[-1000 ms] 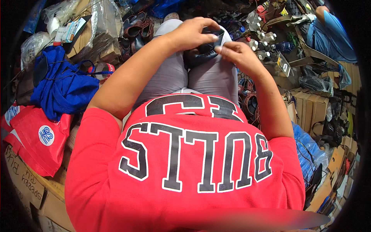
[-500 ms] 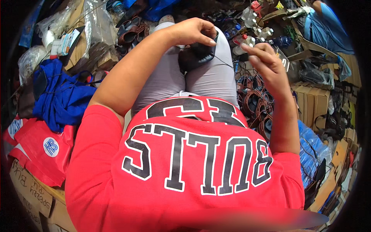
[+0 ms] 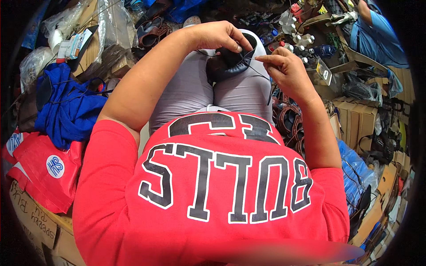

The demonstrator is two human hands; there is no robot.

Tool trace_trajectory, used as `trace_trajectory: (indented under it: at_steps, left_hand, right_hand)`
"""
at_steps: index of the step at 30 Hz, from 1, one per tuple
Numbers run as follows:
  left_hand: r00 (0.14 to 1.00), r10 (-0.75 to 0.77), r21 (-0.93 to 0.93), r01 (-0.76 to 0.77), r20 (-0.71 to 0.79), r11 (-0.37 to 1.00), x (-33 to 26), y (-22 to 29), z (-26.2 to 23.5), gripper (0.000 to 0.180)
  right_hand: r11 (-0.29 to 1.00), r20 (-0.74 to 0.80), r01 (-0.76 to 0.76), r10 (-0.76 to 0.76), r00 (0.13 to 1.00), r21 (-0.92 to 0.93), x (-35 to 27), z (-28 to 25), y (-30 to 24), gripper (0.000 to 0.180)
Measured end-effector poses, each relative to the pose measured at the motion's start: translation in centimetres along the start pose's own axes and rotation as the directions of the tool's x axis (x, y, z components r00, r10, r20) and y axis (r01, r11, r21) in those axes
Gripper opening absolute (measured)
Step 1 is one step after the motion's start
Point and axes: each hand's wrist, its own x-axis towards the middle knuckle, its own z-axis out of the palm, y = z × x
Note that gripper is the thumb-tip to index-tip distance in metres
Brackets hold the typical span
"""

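A dark leather shoe (image 3: 231, 71) rests across my thighs, its opening facing up. My left hand (image 3: 224, 37) is closed on the shoe's far edge, thumb and fingers pinched together. Just right of it, my right hand (image 3: 286, 71) pinches a thin, needle-like thing (image 3: 253, 58) whose tip points at the shoe; it is too small to make out fully. A dark thread (image 3: 261, 74) runs from the shoe across my right thigh.
Several brown shoes (image 3: 290, 117) with laces lie right of my legs, and more shoes (image 3: 150, 33) at far left. Small bottles (image 3: 304, 40) stand at far right. Blue cloth (image 3: 62, 106) and a red bag (image 3: 49, 173) sit at left. Cardboard boxes (image 3: 355, 117) are stacked at right.
My right hand has moved left and down to the shoe, bringing the thin needle-like thing close to my left fingers. The shoe has tilted, showing more of its opening.
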Motion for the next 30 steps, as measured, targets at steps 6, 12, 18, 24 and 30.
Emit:
trace_trajectory:
  at_steps: [6,12,18,24,30]
  left_hand:
    - [0.999,0.038,0.010,-0.038,0.019,0.999,0.6,0.0,0.0,0.029]
    - [0.998,0.065,0.047,-0.065,0.008,0.997,1.6,-0.2,0.1,0.023]
    - [0.992,0.077,-0.007,-0.076,0.098,0.997,1.5,-0.7,-0.3,0.029]
    - [0.995,0.078,0.109,-0.085,0.065,0.990,1.6,-0.2,0.0,0.029]
    - [0.998,0.043,0.248,-0.051,0.038,0.967,1.8,0.4,0.4,0.030]
  right_hand:
    - [0.999,0.038,-0.047,0.047,0.998,-0.017,0.7,-0.3,-0.4,0.019]
    - [0.998,0.158,0.055,-0.060,0.986,0.034,2.1,-0.8,1.2,0.021]
    - [0.971,0.253,-0.055,-0.006,0.968,0.234,2.5,-0.9,3.2,0.034]
    - [0.857,0.376,-0.187,-0.009,0.927,0.481,3.0,0.4,6.8,0.027]
    - [0.738,0.280,-0.290,0.141,0.950,0.610,2.2,2.5,5.1,0.019]
